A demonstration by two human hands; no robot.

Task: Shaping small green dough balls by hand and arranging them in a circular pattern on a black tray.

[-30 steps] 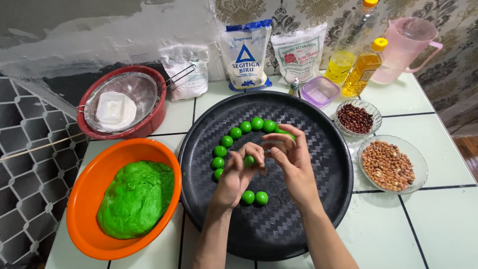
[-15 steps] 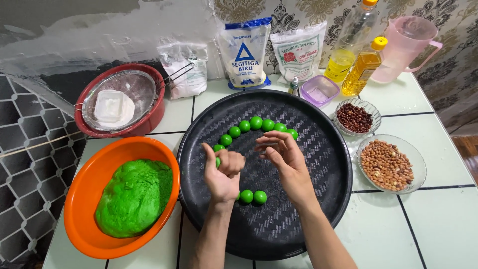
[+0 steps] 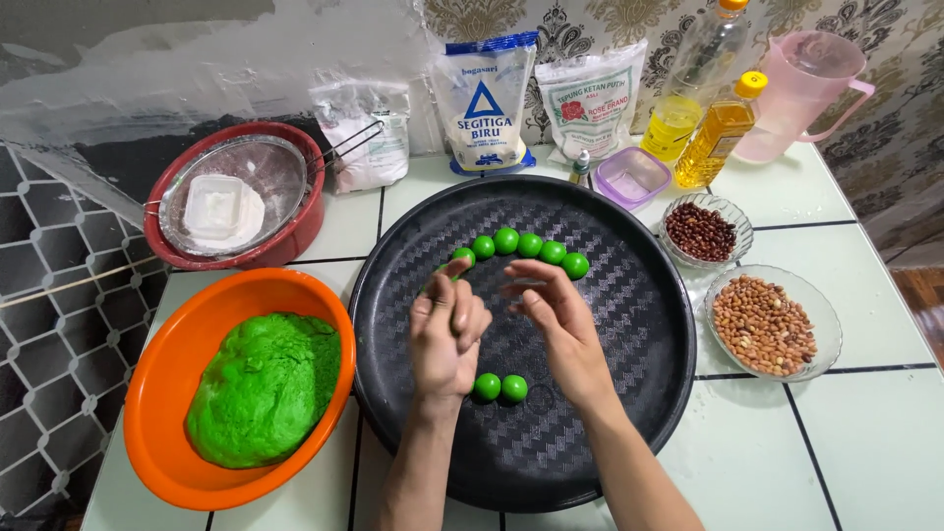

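A small piece of green dough [image 3: 454,317] is seen between the fingers of the left hand [image 3: 444,339], which is raised over the middle of the round black tray [image 3: 629,393] with its fingers curled loosely about the piece; most of the piece is hidden by them. The right hand [image 3: 556,315] is held just beside it, fingers bent and relaxed, nothing visibly gripped. The dough is judged soft, light and easily dented, perhaps a little tacky, so it is best cradled between palm and fingertips rather than squeezed.

Two finished green balls [image 3: 500,387] lie touching each other just near of the hands. A curved row of balls [image 3: 521,244] is set along the far part of the tray, with open textured surface to the right and near side. An orange bowl [image 3: 172,324] with a large dough mass [image 3: 264,388] stands at the left, close to the tray's raised rim. Glass dishes of peanuts [image 3: 765,323] and dark beans [image 3: 700,232] crowd the right.
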